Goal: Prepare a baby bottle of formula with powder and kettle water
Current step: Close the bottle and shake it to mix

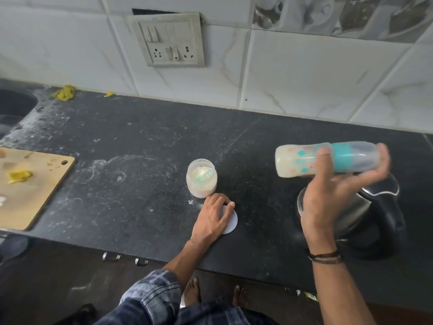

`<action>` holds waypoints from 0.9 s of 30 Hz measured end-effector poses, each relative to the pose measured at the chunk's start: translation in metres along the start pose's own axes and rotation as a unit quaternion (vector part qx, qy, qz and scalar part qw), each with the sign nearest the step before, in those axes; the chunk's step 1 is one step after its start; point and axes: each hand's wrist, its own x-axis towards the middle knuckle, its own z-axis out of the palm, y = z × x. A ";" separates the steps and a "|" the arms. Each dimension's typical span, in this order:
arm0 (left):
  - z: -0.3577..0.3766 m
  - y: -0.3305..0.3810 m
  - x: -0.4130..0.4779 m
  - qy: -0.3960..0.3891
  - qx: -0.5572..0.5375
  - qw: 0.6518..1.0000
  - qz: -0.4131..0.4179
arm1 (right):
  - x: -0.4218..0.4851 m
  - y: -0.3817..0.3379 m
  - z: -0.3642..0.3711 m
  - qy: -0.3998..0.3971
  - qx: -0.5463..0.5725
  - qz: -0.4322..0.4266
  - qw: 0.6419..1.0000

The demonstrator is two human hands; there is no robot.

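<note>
Clutter occupies the far left: a light wooden cutting board [35, 184] carrying a yellow scrap lies on the dark speckled stone countertop [140, 141], well apart from the work and of low concern. Next, the clear plastic powder jar [201, 178] stands open with white powder and a pale green scoop inside (no lid fitted). A knock from the hand just beside it would likely tip it and spill the contents. The left hand [214, 215] lies over the flat white round lid [232, 220], fingers curled down past its far edge and thumb laid on top. The lid sits near the counter's front edge, so a slipped lift could send it to the floor. To the right, the right hand [332, 195] grips the clear baby bottle with teal collar [302, 163], thumb across the body and fingers wrapped behind the cap end. The bottle is held sideways in the air, base leftward, filled with milky liquid. If the collar is not fully tightened, shaking would probably throw liquid out. The steel kettle with black handle [365, 214] stands directly below. A dropped bottle would strike it, and a hot shell could burn.
</note>
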 end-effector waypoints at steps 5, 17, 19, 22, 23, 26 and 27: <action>0.000 -0.001 -0.001 -0.001 -0.003 1.000 0.002 | 0.004 0.003 -0.008 -0.109 -0.025 0.039 0.993; 0.000 0.000 0.000 -0.008 -0.002 1.000 -0.004 | 0.006 -0.003 -0.013 -0.030 0.020 0.057 0.998; 0.001 -0.001 0.000 -0.007 -0.001 1.000 -0.005 | 0.007 -0.002 -0.012 -0.010 0.030 0.055 0.998; 0.000 -0.002 -0.001 -0.007 -0.007 1.000 -0.003 | 0.005 0.000 -0.013 -0.139 -0.021 0.081 0.987; -0.001 -0.001 -0.002 -0.008 -0.008 1.000 -0.002 | 0.004 -0.001 -0.014 -0.136 -0.022 0.067 0.988; -0.002 0.001 0.000 -0.009 -0.005 1.000 -0.001 | 0.006 -0.011 -0.016 -0.005 0.011 -0.019 1.000; -0.002 0.001 0.000 -0.006 -0.003 1.000 0.001 | 0.006 -0.014 -0.016 0.031 0.026 -0.046 0.998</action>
